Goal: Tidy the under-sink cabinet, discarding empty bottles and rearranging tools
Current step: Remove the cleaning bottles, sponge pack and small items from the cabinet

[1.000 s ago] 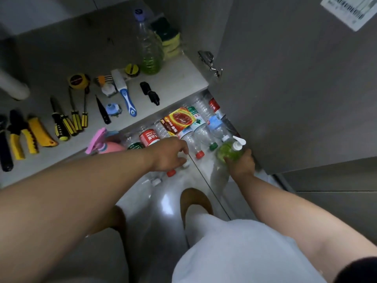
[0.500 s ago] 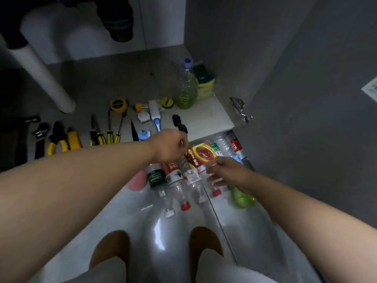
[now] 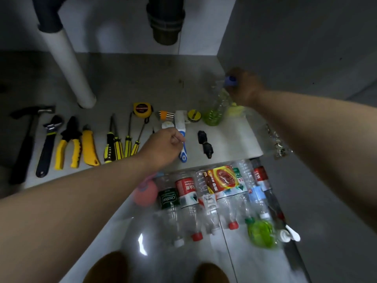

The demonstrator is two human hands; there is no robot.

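Head view: right hand (image 3: 245,87) grips bottle (image 3: 214,112) by neck, at shelf (image 3: 228,137) back corner. Left hand (image 3: 163,147) over brush (image 3: 183,155), fingers curled; any hold cannot be told.

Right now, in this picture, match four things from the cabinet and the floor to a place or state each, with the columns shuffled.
1 hammer
2 tape measure
3 blue-capped bottle
4 green pump bottle

A lying on the floor tiles
B held at its top by the right hand
C leftmost on the cabinet base
D behind the screwdrivers

Pairs: 1-C, 2-D, 3-B, 4-A.
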